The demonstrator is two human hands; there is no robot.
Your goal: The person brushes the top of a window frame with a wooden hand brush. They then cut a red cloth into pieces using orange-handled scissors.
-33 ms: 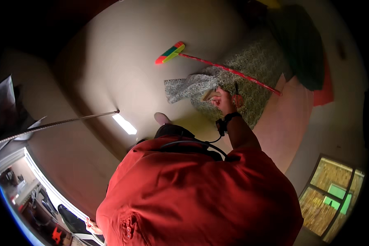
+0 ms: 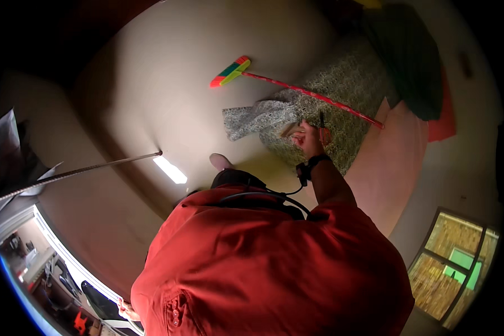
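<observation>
At the front edge of a black-and-white patterned sheet (image 2: 347, 81), my right hand (image 2: 308, 138) is closed by a small tan, flat piece (image 2: 288, 130) that looks like wood or card. The fingers seem to pinch its end. Just right of that hand lies a tool with a dark, narrow tip and red handle (image 2: 325, 135), probably scissors. A cuff with a black device circles my right wrist. Far to the lower left, my left hand (image 2: 127, 309) shows partly beside my red top, fingers curled; whatever they hold is too small to make out.
A broom (image 2: 313, 96) with a red handle and red-green bristles lies across the sheet. Pink (image 2: 397, 157) and dark green (image 2: 409, 67) sheets lie to the right. A ridged rod (image 2: 78, 169) juts in from the left. A paned window (image 2: 453, 266) is at lower right.
My right hand has turned slightly and moved a little to the right. Less of the tan piece shows now. The rest of the view has barely shifted.
</observation>
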